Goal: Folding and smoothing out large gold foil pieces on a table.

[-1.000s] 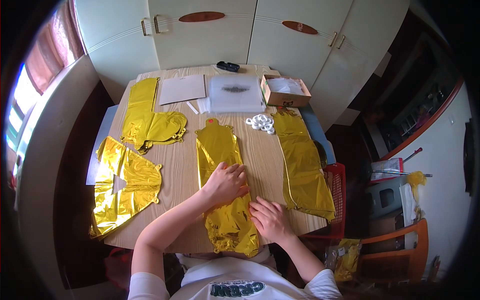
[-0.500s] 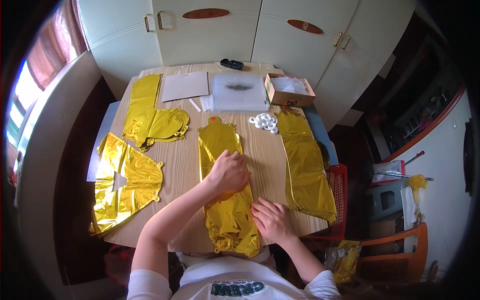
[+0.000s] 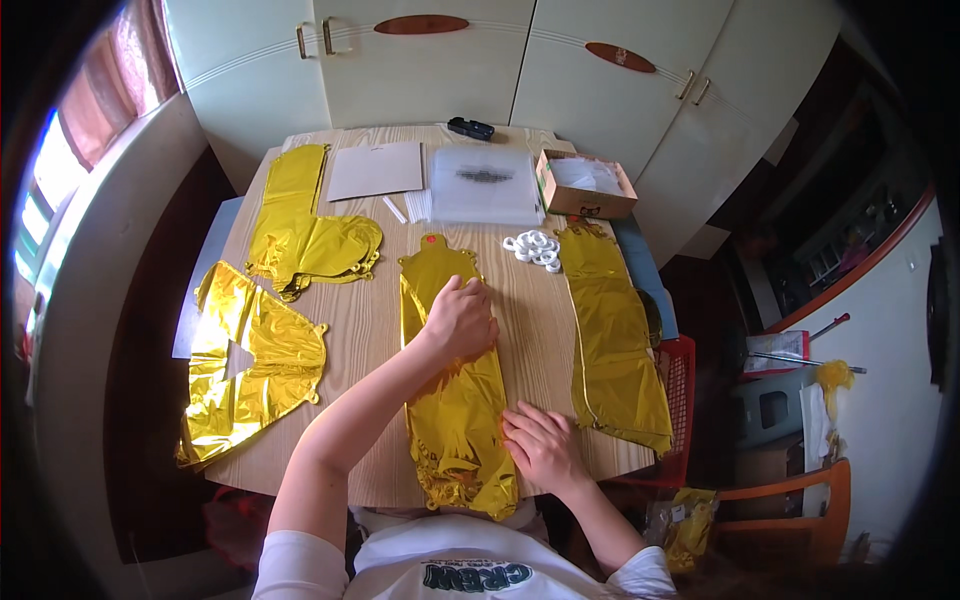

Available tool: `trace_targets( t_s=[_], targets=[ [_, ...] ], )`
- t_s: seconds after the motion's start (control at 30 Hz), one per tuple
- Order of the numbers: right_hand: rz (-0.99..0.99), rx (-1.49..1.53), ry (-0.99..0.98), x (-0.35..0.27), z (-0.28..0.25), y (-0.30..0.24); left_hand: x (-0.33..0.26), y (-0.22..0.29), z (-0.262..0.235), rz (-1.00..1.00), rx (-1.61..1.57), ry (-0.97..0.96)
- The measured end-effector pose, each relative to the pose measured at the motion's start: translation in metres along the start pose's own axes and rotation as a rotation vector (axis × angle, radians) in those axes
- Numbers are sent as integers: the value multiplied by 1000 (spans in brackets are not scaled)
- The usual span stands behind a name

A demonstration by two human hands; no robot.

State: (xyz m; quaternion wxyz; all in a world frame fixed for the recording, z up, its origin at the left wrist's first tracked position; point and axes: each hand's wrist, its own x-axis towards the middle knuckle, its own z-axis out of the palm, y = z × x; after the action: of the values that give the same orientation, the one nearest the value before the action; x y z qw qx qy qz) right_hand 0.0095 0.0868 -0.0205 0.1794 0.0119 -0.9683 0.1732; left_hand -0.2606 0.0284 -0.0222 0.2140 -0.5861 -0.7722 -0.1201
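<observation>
A flat gold foil balloon (image 3: 455, 400) lies lengthwise on the table in front of me, its tabbed end with a red spot pointing away. My left hand (image 3: 462, 318) is curled into a fist and presses on the upper half of this balloon. The foil below the fist is wrinkled, most of all at the near end. My right hand (image 3: 543, 445) rests flat by the balloon's right edge, fingers stretched out and fingertips on the foil's border.
More flat gold foil balloons lie around: an L-shaped stack (image 3: 310, 245), a triangular one (image 3: 265, 350) at left, a long stack (image 3: 615, 340) at right. Behind are white ribbon rolls (image 3: 532, 248), clear plastic bags (image 3: 487, 195), a cardboard sheet (image 3: 375, 172) and an open box (image 3: 590, 200).
My left fist has slid a little away from me along the balloon. My right hand stays at the balloon's right edge.
</observation>
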Motion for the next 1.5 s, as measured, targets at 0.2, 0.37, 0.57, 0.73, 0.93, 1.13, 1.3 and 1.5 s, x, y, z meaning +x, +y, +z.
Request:
trace_targets(
  t_s=[0.2,0.37,0.57,0.73,0.93,1.13,1.3,1.5],
  targets=[
    [16,2,-15,0,-1,-2,6,-10,10,-48,32,-80],
    [1,10,-3,1,0,-1,5,-18,13,-72,32,-160],
    [0,6,12,1,2,-1,8,-25,-6,-137,-62,-364],
    [7,2,12,1,5,1,16,-26,-14,-128,-66,-569],
    [13,5,8,1,4,1,17,-20,-10,-147,-67,-653],
    [31,25,6,0,6,3,22,-20,-13,-160,-90,-697],
    [35,22,9,0,7,1,22,-19,-15,-177,-90,-722],
    [88,135,-20,3,2,7,23,-16,-19,-199,-76,-737]
  ],
)
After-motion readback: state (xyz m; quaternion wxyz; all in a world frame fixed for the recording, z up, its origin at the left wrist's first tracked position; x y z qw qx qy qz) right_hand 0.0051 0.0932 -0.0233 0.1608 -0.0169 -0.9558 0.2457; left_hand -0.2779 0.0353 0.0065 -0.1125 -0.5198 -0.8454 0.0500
